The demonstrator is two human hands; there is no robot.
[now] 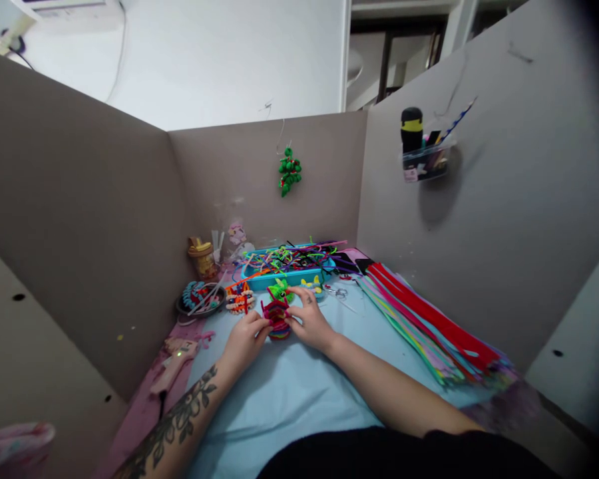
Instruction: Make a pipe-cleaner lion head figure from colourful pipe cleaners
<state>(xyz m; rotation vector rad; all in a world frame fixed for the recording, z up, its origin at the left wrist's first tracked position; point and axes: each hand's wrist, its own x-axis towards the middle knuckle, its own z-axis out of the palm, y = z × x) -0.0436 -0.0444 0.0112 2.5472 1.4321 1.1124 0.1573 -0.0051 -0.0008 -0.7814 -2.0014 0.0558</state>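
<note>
Working over pale blue cloth [304, 396], with bundled pipe cleaners [419, 313] at right and a turquoise tray [302, 277] at back. Pinching, with left hand [246, 339] and right hand [312, 324] close together, 2 opposite sides of a striped hollow piece [278, 326], centred between them, just in front of a green figure [279, 291].
</note>
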